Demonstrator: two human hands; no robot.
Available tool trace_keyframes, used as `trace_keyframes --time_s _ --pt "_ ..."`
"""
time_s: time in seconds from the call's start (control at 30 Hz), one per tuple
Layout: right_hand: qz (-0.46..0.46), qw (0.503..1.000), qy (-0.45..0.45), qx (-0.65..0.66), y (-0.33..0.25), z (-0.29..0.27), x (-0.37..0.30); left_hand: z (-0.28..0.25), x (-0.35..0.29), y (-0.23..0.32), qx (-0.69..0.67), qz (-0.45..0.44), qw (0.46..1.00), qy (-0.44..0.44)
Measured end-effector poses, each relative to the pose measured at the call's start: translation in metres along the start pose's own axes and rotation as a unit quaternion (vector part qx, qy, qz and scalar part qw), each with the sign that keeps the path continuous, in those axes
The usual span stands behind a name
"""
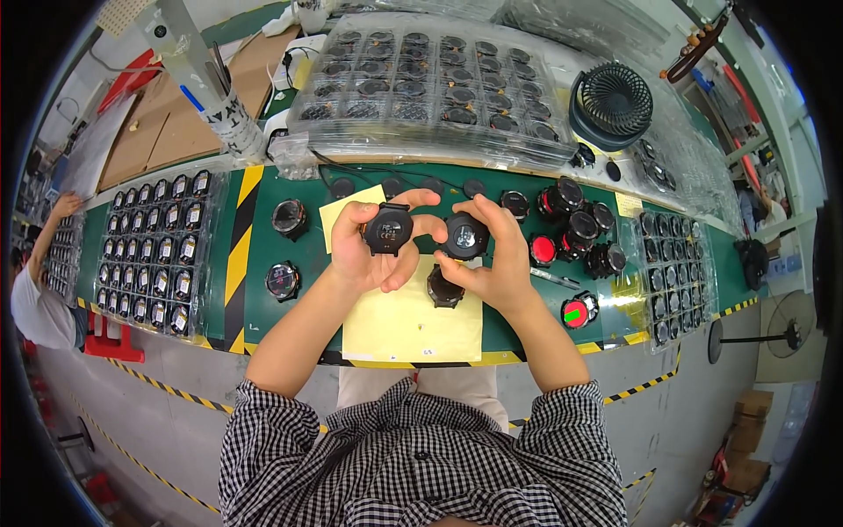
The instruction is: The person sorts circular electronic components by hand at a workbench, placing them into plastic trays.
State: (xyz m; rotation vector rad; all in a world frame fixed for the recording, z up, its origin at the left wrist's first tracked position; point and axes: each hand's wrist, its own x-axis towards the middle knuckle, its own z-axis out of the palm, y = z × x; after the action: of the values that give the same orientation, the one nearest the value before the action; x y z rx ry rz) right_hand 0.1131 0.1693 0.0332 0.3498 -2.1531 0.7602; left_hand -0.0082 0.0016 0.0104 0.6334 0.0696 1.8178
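Note:
Over a yellow sheet [413, 329] on the green mat, each of my hands grips a round black smartwatch body. My left hand [349, 250] pinches a watch body [388, 230] with its back facing me. In my right hand [502, 268], thumb and fingers hold another watch body [465, 235], back also towards me. The two are held side by side, a small gap apart. Below my right hand, a dark watch [445, 288] rests at the sheet's upper edge. Two watches, an upper one [289, 218] and a lit one [283, 281], lie left of my hands.
Watches stand clustered [575, 220] at right, near a watch with a red and green screen [576, 312]. Filled trays flank the mat, one left [204, 290], one right [672, 281]. Behind are stacked clear trays [307, 110] and a black fan [612, 101]. Another person's arm [44, 237] reaches in far left.

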Motion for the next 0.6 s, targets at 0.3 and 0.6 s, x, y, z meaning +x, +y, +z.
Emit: trace_keyframes --time_s 0.3,0.6 --pt "0.089 0.993 -0.030 0.073 0.002 0.000 -0.003 0.002 0.001 0.009 0.120 0.032 0.988 0.092" --pt "0.468 0.563 0.040 0.680 0.017 0.002 -0.002 0.009 0.008 -0.015 0.597 0.096 0.748 0.272"
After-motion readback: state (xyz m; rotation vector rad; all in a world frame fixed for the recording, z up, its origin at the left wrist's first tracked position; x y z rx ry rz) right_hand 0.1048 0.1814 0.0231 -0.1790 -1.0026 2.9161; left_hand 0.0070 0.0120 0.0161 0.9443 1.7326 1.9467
